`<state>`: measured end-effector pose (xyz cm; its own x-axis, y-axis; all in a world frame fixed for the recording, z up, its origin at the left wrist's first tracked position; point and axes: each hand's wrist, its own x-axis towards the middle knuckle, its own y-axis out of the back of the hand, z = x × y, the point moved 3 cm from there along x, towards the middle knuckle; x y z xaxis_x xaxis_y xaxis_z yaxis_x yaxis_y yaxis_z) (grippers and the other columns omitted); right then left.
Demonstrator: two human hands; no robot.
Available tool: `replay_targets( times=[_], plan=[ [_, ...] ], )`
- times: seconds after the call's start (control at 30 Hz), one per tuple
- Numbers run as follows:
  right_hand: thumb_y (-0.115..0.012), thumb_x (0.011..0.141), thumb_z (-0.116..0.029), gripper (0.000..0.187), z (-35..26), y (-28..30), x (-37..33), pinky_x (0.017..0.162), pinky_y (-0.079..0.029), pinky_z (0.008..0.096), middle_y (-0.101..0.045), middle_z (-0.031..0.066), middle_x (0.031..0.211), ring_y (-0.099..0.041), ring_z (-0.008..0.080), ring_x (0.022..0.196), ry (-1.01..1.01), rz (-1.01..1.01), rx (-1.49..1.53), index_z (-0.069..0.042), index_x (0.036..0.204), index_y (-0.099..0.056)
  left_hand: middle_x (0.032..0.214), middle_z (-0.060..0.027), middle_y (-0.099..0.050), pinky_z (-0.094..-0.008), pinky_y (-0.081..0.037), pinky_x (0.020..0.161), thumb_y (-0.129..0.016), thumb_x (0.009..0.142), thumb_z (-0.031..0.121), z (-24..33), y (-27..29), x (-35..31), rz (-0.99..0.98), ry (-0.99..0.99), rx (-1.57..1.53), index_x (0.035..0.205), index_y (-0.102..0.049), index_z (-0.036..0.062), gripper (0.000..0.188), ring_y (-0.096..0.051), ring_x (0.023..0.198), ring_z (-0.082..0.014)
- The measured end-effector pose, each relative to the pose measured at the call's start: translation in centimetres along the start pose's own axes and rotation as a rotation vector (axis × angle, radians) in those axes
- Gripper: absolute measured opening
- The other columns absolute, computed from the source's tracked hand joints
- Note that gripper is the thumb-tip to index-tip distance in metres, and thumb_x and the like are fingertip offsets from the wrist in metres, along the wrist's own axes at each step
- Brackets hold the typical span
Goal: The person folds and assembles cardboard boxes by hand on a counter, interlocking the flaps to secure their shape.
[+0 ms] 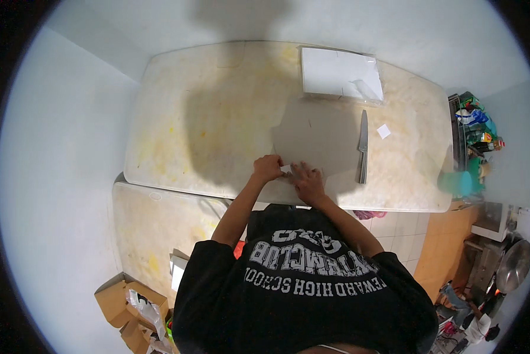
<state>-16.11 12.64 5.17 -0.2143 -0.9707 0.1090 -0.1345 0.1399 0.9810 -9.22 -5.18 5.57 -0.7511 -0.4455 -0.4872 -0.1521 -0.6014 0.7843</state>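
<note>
My left hand (269,167) is closed in a pinch near the table's front edge. A small white piece that looks like paper (285,169) shows at its fingertips, most of it hidden by my hands. Just to the right, my right hand (308,184) lies with its fingers stretched out and apart, their tips on the table beside the white piece. A knife (363,147) with a metal blade and grey handle rests to the right of my hands, blade pointing away from me. Right of the blade lies a small white paper square (383,131).
A pack of white paper (341,72) in clear wrap lies at the back of the stained pale table (158,135). A teal cup (462,183) stands at the right edge, near a rack of bottles and packets (476,127). A second table (141,215) and open cardboard box (112,301) are left.
</note>
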Motion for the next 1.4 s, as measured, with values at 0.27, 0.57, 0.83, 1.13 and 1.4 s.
replay_targets(
  times=[0.27,0.57,0.83,1.13,1.4],
  plan=[
    [-0.062,0.086,-0.022,0.044,-0.1,0.0,-0.5,0.094,-0.039,0.0583,-0.043,0.0081,0.150,-0.037,0.0343,0.139,-0.001,-0.053,-0.032,-0.021,0.130,-0.061,0.098,-0.0087,-0.072,-0.0464,-0.054,0.082,-0.083,0.062,0.055,0.7,0.5,-0.1,-0.003,-0.022,0.028,0.099,-0.072,0.0174,0.054,-0.069,0.095,-0.0307],
    [-0.062,0.087,-0.028,0.040,0.4,-0.4,0.5,0.100,-0.037,0.0644,-0.045,0.0084,0.148,-0.038,0.0370,0.138,-0.095,-0.091,-0.006,-0.020,0.126,-0.064,0.102,-0.0068,-0.071,-0.0424,-0.053,0.082,-0.080,0.070,0.045,-2.5,2.1,1.7,-0.014,-0.120,0.210,0.105,-0.068,0.0153,0.048,-0.067,0.102,-0.0262],
    [-0.074,0.077,-0.032,0.042,4.2,0.0,9.0,0.090,-0.051,0.0458,-0.055,0.0071,0.130,-0.054,0.0350,0.119,-0.173,-0.390,0.186,-0.015,0.115,-0.068,0.104,-0.0088,-0.069,-0.0433,-0.053,0.083,-0.073,0.080,0.027,-1.0,3.0,7.1,0.318,0.094,-0.262,0.107,-0.066,0.0095,0.033,-0.066,0.099,-0.0290],
    [-0.077,0.073,-0.017,0.035,6.3,3.0,15.4,0.089,-0.052,0.0441,-0.068,0.0054,0.103,-0.061,0.0295,0.107,-0.200,0.381,0.217,-0.014,0.107,-0.069,0.104,-0.0116,-0.067,-0.0443,-0.053,0.081,-0.060,0.088,0.013,-0.9,0.6,5.4,0.648,0.061,-0.368,0.103,-0.064,0.0087,0.016,-0.065,0.096,-0.0336],
    [-0.070,0.075,-0.013,0.018,6.2,-0.8,16.9,0.084,-0.053,0.0435,-0.069,0.0075,0.096,-0.064,0.0293,0.094,-0.006,-0.147,0.225,-0.012,0.093,-0.072,0.106,-0.0035,-0.067,-0.0417,-0.054,0.081,-0.061,0.087,0.016,0.3,-0.4,2.2,0.615,0.052,-0.134,0.100,-0.070,0.0129,0.016,-0.062,0.101,-0.0284]
  ],
)
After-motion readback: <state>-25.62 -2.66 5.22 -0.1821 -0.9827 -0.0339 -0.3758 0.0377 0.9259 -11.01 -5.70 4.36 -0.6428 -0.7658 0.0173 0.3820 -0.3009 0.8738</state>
